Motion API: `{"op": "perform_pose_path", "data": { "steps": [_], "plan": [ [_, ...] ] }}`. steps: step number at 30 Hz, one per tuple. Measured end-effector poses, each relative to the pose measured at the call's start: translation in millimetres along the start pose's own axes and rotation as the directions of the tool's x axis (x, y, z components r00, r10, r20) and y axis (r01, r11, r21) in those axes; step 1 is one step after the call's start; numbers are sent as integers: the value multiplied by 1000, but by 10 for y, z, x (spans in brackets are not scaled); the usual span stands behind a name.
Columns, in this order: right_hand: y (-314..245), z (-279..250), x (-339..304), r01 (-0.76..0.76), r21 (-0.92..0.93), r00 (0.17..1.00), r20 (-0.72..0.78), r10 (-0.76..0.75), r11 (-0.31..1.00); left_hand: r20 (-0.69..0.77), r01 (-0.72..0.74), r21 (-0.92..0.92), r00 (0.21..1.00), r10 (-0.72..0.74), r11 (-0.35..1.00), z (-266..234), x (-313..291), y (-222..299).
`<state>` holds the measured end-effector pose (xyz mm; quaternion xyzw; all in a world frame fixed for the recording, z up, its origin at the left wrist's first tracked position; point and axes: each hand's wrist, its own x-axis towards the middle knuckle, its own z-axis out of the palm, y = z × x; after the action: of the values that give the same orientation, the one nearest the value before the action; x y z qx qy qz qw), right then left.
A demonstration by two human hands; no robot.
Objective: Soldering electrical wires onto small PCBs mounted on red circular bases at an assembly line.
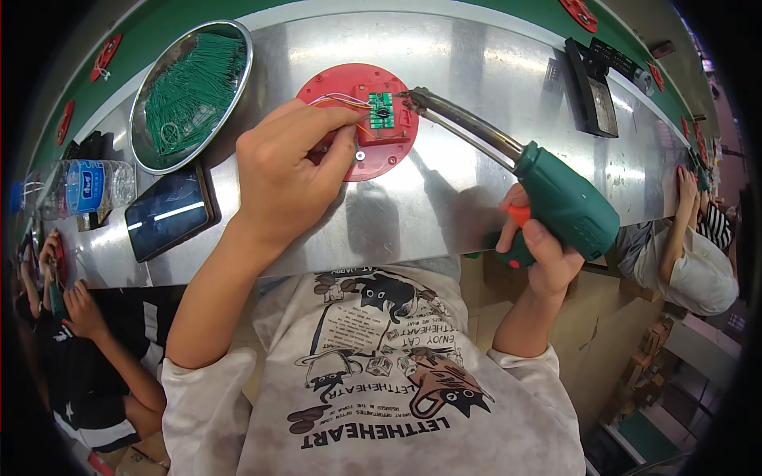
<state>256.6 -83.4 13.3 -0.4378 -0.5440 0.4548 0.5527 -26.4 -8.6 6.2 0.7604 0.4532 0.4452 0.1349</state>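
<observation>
A round red plastic base (317, 83) lies on the metal table, with a small green circuit board (382, 111) set in its raised middle. Thin coloured wires (337, 98) run to the board's left edge. My left hand (290, 163) is closed in a pinch there, apparently on a thin wire; the fingertips partly cover it. My right hand (548, 250) is wrapped around the handle of a green soldering gun (567, 198), a finger at its orange trigger. The gun's dark tip (405, 95) is at the board's right side, close above the base.
An oval metal bowl (244, 87) of green wires stands at the left. Near it are a dark phone (169, 210) and a water bottle (87, 188). A black tray-like holder (594, 91) sits at the back right. Other people work at both sides.
</observation>
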Motion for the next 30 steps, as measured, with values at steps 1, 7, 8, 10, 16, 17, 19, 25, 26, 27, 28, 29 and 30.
{"op": "perform_pose_path", "data": {
  "steps": [1,7,8,10,16,17,19,25,26,27,28,29,30],
  "plan": [
    [-13,11,2,6,4,1000,0,-6,1000,-2,-5,5,1000,5,1000,-16,7,19],
    [53,2,82,48,-39,998,50,-46,998,-10,-10,12,1000,10,1000,-23,25,7],
    [65,-9,98,50,1,999,16,-50,999,-9,3,11,1000,-3,1000,-18,29,18],
    [96,-53,132,42,68,999,-37,-40,997,-10,13,14,1000,-13,1000,-23,33,30],
    [36,-145,200,96,70,987,-133,-86,993,-6,9,16,1000,-9,1000,-30,15,54],
    [24,-162,209,106,69,982,-166,-94,992,-5,-6,20,1000,6,1000,-32,11,48],
    [33,-242,223,104,77,982,-168,-89,992,-3,-34,30,999,34,999,-35,-2,68],
    [57,-367,266,67,50,949,-313,-48,996,-90,-155,169,981,172,973,-90,84,124],
    [65,-368,278,69,87,940,-339,-36,994,-88,-142,215,983,164,966,-148,96,114],
    [78,-385,293,77,103,936,-351,-36,992,-73,-158,224,981,178,962,-206,185,97],
    [104,-402,282,66,105,931,-365,-23,992,-69,-210,262,969,235,942,-264,260,73],
    [102,-429,269,55,112,925,-380,-9,992,-59,-264,299,954,294,917,-315,346,91],
    [96,-422,273,78,129,911,-411,-18,989,34,-237,256,971,236,937,-346,414,102]
  ]
}}
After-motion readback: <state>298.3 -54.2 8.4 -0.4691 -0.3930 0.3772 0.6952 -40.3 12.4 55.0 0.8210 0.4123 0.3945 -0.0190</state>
